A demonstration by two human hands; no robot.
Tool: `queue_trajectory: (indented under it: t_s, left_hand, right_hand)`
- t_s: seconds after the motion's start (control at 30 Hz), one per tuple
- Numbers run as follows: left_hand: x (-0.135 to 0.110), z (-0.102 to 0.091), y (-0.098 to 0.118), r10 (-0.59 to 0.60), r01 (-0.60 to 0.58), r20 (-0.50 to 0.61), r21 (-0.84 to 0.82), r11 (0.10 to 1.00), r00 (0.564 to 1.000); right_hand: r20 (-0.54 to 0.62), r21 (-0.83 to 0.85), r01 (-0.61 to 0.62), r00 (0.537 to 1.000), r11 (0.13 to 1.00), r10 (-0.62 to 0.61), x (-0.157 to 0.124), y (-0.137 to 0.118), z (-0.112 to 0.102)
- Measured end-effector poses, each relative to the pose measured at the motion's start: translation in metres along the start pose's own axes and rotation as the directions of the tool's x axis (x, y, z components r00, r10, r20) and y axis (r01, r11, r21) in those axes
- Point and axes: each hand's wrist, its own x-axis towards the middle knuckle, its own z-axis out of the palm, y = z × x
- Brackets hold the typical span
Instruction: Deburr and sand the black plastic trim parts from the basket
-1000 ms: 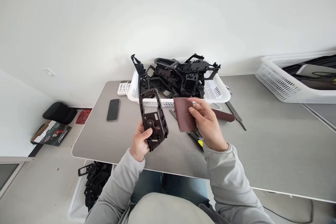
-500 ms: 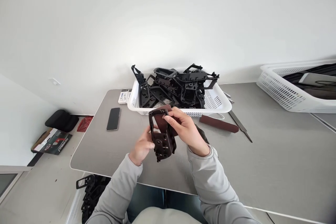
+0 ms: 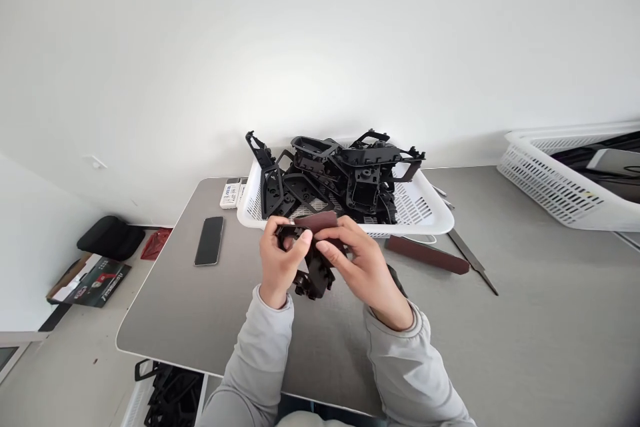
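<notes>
The left hand [image 3: 279, 260] has its fingers clamped on a black plastic frame [image 3: 316, 278], held over the counter [image 3: 165, 320]. The right hand [image 3: 363, 273] pinches sandpaper [image 3: 316, 220] against it, with the basket [image 3: 415, 228] at 12 o'clock. Too much pressure could make the frame slip and drop.

Just ahead of the left hand [image 3: 280, 263] and right hand [image 3: 363, 273], a white plastic basket [image 3: 415, 212] bars the way; a phone [image 3: 209, 241] lies leftward, a sandpaper strip [image 3: 427, 255] and file [image 3: 473, 260] rightward, with passable grey tabletop [image 3: 175, 320] beside the left hand.
</notes>
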Motion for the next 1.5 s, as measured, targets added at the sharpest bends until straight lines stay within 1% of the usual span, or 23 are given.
queue_trajectory:
  t_s: [0.03,0.1,0.13,0.17,0.27,0.37,0.43,0.47,0.57,0.63,0.8,0.87,0.97,1.1,1.3,1.37,1.5]
  left_hand:
    - [0.001,-0.002,-0.002,-0.012,0.013,0.025,-0.045,0.999,1.0]
    - [0.002,-0.007,-0.005,-0.036,0.053,0.128,-0.13,0.99,0.991]
    - [0.003,-0.009,-0.006,-0.049,0.077,0.177,-0.151,0.986,0.983]
    - [0.004,-0.012,-0.006,-0.059,0.095,0.214,-0.16,0.983,0.975]
    - [0.009,-0.02,-0.005,-0.06,0.125,0.29,-0.212,0.969,0.955]
    - [0.014,-0.024,-0.005,-0.016,0.179,0.43,-0.342,0.922,0.903]
    - [0.015,-0.023,-0.007,-0.014,0.222,0.481,-0.378,0.899,0.876]
    - [0.016,-0.022,-0.008,-0.023,0.229,0.48,-0.375,0.898,0.877]
    - [0.015,-0.016,-0.013,-0.036,0.212,0.438,-0.36,0.908,0.898]
    - [0.014,-0.012,-0.014,-0.027,0.199,0.424,-0.366,0.909,0.905]
    - [0.013,-0.01,-0.012,-0.004,0.184,0.418,-0.391,0.902,0.909]
    - [0.013,-0.011,-0.009,0.004,0.183,0.427,-0.397,0.899,0.904]
    - [0.013,-0.012,-0.007,0.014,0.166,0.427,-0.382,0.909,0.904]
    - [0.012,-0.013,-0.007,-0.018,0.169,0.418,-0.326,0.93,0.908]
    - [0.014,-0.017,-0.012,-0.023,0.162,0.443,-0.279,0.946,0.896]
    - [0.015,-0.018,-0.013,-0.036,0.164,0.442,-0.257,0.952,0.896]
    - [0.015,-0.019,-0.013,-0.038,0.157,0.433,-0.244,0.957,0.901]
  right_hand:
    - [-0.057,0.016,-0.015,0.998,1.0,0.015,0.0,0.003,-0.001]
    - [-0.162,0.084,-0.056,0.984,0.995,0.069,0.001,0.007,-0.002]
    - [-0.191,0.139,-0.081,0.976,0.987,0.107,0.001,0.009,-0.002]
    - [-0.198,0.202,-0.107,0.969,0.974,0.147,0.0,0.01,-0.002]
    - [-0.167,0.364,-0.174,0.955,0.915,0.247,0.0,0.01,-0.003]
    - [-0.13,0.421,-0.228,0.943,0.878,0.307,-0.001,0.007,-0.005]
    - [-0.09,0.413,-0.271,0.938,0.869,0.335,-0.001,0.006,-0.007]
    - [-0.06,0.394,-0.292,0.938,0.871,0.341,-0.001,0.006,-0.008]
    - [0.026,0.329,-0.331,0.939,0.884,0.342,-0.001,0.005,-0.007]
    - [0.058,0.339,-0.35,0.934,0.873,0.352,0.0,0.004,-0.006]
    - [0.142,0.512,-0.443,0.889,0.736,0.436,0.003,0.001,-0.001]
    - [0.145,0.526,-0.447,0.885,0.723,0.442,0.003,0.001,0.0]
    - [0.126,0.495,-0.445,0.886,0.746,0.446,0.002,0.0,0.0]
    - [0.103,0.467,-0.443,0.887,0.765,0.45,0.003,0.0,-0.001]
    - [0.141,0.482,-0.46,0.881,0.746,0.452,0.003,-0.002,0.0]
    - [0.126,0.454,-0.457,0.883,0.765,0.452,0.002,-0.003,0.0]
    - [0.082,0.408,-0.412,0.905,0.815,0.417,0.001,-0.001,0.001]
